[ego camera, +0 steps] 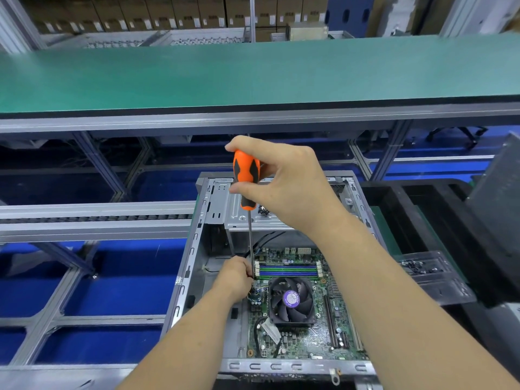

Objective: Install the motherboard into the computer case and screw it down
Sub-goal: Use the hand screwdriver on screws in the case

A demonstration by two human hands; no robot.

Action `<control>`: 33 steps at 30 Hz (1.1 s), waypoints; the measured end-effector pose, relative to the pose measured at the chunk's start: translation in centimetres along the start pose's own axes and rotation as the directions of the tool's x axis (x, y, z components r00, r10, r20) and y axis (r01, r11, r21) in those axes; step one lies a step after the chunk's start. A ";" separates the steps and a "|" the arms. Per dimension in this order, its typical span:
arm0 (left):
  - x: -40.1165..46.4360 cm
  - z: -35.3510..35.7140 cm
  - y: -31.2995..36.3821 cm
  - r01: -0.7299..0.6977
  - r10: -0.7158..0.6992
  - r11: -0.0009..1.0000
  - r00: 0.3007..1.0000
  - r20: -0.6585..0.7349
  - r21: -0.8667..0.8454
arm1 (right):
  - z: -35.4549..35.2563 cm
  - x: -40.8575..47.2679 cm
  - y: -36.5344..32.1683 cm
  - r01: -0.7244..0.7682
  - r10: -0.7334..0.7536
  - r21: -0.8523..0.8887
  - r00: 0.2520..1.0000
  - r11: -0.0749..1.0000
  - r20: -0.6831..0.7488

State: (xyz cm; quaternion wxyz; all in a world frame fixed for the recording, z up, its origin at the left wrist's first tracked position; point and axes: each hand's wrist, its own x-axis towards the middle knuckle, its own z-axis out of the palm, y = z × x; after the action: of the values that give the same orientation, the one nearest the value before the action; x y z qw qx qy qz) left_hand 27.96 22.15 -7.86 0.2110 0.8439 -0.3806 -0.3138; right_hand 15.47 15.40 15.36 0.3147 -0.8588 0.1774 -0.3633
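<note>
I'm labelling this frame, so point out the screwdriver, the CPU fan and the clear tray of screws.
screwdriver (245, 175): head view, on the orange handle.
CPU fan (291, 299): head view, on the purple hub label.
clear tray of screws (439, 280): head view, on a bare part of its clear plastic.

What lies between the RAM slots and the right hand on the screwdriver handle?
In the head view, the case's metal drive bay, then cables, lie between the RAM slots and right hand.

green shelf (253, 71), stacked cardboard boxes (157, 12), black bins (394, 198)
</note>
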 end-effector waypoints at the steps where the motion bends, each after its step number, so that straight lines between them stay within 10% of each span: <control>1: 0.0 0.0 0.0 0.002 -0.002 1.000 1.000 0.004 0.001 | 0.0 0.0 -0.1 0.011 -0.011 -0.011 1.000 1.000 0.003; 18: -0.1 -0.1 0.2 -0.026 0.026 0.999 1.000 -0.004 0.027 | -0.4 -1.1 -0.5 -0.058 0.034 0.234 0.994 0.970 0.106; 25: -0.2 -0.2 0.4 -0.035 0.035 0.999 0.999 0.001 0.035 | 0.2 -1.1 -0.3 0.048 -0.054 -0.055 0.992 0.997 -0.117; 33: -0.7 -0.8 1.2 -0.040 0.038 0.994 0.999 0.020 0.101 | -0.2 -1.1 -0.6 -0.026 0.032 -0.056 0.994 0.998 0.102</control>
State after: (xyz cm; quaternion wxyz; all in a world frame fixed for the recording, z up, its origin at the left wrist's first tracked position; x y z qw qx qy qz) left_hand 27.55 22.09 -6.29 0.1707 0.8429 -0.4143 -0.2977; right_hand 14.62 16.29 15.30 0.3049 -0.8821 0.1833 -0.3089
